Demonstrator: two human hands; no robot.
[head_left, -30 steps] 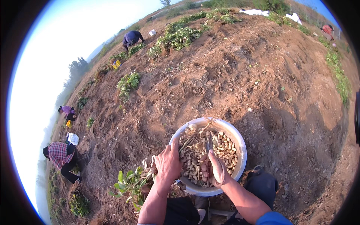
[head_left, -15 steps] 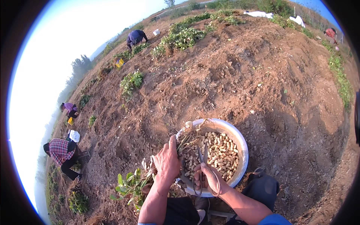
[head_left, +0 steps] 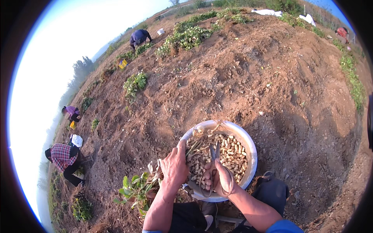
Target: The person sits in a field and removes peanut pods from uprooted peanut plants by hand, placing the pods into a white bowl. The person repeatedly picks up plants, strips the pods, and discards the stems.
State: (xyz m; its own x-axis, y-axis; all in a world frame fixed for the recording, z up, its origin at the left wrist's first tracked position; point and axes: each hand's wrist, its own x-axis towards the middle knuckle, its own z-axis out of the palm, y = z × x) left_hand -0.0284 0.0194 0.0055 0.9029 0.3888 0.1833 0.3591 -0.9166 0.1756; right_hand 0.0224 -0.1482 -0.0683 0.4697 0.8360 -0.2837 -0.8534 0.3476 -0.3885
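farm field (head_left: pixel 217 85), outdrs: bare brn soil (head_left: pixel 279 139), grn crop plants (head_left: pixel 190 37), ppl (head_left: pixel 62 155) stooping

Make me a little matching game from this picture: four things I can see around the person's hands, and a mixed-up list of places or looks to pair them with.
Things:
1. Scissors
2. Peanuts
3. Leafy plant
4. Bowl

Places and looks:
A. Round, with a pale rim
B. Held in the left hand, green leaves out to the left
C. Pale tan, many of them lying loose together
D. Held in the right hand, blades slightly apart

Right pairs: 1-D, 2-C, 3-B, 4-A
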